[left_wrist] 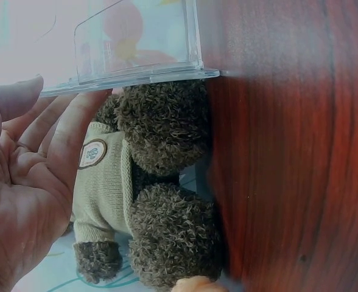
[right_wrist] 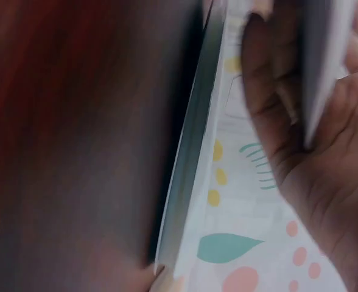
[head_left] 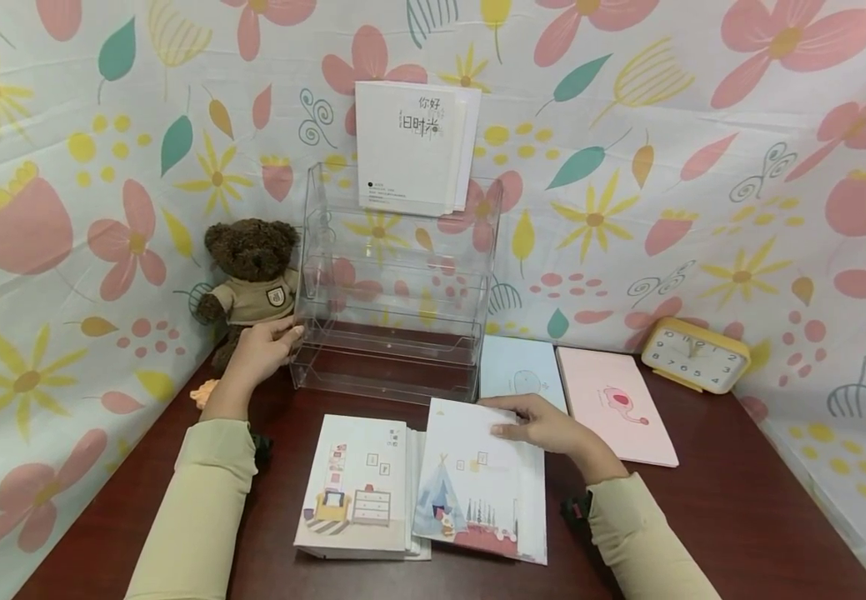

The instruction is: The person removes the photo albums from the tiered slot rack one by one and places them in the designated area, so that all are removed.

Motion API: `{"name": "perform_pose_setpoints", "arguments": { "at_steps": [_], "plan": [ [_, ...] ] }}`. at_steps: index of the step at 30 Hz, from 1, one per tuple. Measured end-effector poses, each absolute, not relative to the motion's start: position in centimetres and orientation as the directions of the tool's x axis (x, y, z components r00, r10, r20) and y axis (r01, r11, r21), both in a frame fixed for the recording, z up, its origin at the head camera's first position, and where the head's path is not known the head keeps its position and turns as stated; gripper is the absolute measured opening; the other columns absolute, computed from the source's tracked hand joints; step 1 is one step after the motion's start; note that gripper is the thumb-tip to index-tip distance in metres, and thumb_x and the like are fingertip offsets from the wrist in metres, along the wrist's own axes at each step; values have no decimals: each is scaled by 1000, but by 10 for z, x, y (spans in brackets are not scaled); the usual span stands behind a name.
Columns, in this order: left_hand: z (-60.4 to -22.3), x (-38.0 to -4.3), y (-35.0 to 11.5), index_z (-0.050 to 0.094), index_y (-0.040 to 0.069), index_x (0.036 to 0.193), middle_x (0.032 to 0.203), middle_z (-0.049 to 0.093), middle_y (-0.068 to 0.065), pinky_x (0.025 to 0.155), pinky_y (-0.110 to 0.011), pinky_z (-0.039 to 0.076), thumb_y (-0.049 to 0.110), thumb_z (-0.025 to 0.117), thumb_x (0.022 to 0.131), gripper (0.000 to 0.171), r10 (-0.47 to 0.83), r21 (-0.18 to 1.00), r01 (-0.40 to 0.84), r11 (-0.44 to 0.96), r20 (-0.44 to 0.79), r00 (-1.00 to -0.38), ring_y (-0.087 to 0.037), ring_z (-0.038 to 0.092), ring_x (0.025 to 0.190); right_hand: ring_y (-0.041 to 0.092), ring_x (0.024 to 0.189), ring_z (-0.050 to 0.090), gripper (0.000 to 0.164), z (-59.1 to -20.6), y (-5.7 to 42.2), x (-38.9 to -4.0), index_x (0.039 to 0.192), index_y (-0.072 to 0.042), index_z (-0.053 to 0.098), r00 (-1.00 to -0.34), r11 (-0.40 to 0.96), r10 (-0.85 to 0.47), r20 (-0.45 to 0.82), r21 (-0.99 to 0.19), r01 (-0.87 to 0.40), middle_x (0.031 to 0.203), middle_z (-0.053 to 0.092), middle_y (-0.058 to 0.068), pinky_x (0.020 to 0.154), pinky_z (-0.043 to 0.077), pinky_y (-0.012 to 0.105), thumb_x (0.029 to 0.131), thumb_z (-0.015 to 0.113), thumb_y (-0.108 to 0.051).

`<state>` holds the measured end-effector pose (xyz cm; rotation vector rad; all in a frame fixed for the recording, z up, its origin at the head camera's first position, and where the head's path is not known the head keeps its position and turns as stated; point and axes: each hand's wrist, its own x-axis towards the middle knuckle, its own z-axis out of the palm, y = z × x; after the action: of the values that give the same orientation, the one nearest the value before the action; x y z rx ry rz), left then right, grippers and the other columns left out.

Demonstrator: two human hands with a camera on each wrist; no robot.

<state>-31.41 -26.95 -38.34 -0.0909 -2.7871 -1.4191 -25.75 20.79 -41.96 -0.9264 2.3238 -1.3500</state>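
My left hand (head_left: 263, 343) touches the left side of a clear tiered acrylic display rack (head_left: 391, 387). In the left wrist view its fingers reach along the rack's side panel (left_wrist: 136, 42). My right hand (head_left: 541, 429) grips a thin white booklet (head_left: 470, 500) with a blue tent drawing, thumb on the cover. This booklet is raised above the table. In the right wrist view a pale booklet edge (right_wrist: 325, 67) stands between thumb and fingers. Left of it lies a stack of white booklets (head_left: 357, 500) with a room drawing.
White booklets (head_left: 410, 150) stand in the rack's top tier. A brown teddy bear (head_left: 256, 275) sits left of the rack. Right of it lie a light blue notebook (head_left: 515, 362), a pink notebook (head_left: 616, 408) and a yellow clock (head_left: 695, 354). A patterned curtain (head_left: 590, 75) hangs behind.
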Motion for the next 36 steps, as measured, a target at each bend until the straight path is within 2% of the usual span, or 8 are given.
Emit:
{"name": "perform_pose_setpoints", "arguments": {
  "at_steps": [6,11,15,24,36],
  "plan": [
    [-383,-314,-268,36,12,158,145,51,-23,90,-44,58,45,48,107,62,38,803,55,593,40,-998,-36,61,120,12,83,65,35,-427,208,-261,128,-11,70,-783,472,-615,90,-754,-457,111,73,2,67,57,27,95,73,-21],
    [-383,-313,-268,37,12,157,143,53,-23,89,-43,59,42,49,107,60,35,805,60,591,49,-998,-35,62,119,12,75,58,31,-430,205,-261,123,-13,73,-794,523,-601,91,-707,-476,103,73,-3,65,50,25,94,73,-25],
    [-384,-312,-268,37,12,157,142,55,-23,89,-43,59,43,48,107,60,35,802,63,594,53,-998,-35,63,118,13,78,62,30,-432,204,-260,121,-13,73,-800,521,-597,69,-724,-451,103,73,-3,67,53,26,94,74,-26],
    [-385,-313,-268,36,13,157,142,55,-22,89,-42,59,46,48,106,63,31,802,61,594,53,-998,-35,63,118,13,85,64,27,-432,201,-258,117,-22,74,-800,543,-599,32,-718,-435,103,72,-11,76,53,28,93,75,-33],
    [-384,-314,-267,38,13,157,139,58,-22,88,-44,59,44,48,107,60,31,797,66,600,59,-998,-36,64,116,12,85,64,26,-433,201,-259,116,-19,74,-792,539,-609,38,-713,-449,101,73,-8,77,53,27,93,75,-30]
  ]
}}
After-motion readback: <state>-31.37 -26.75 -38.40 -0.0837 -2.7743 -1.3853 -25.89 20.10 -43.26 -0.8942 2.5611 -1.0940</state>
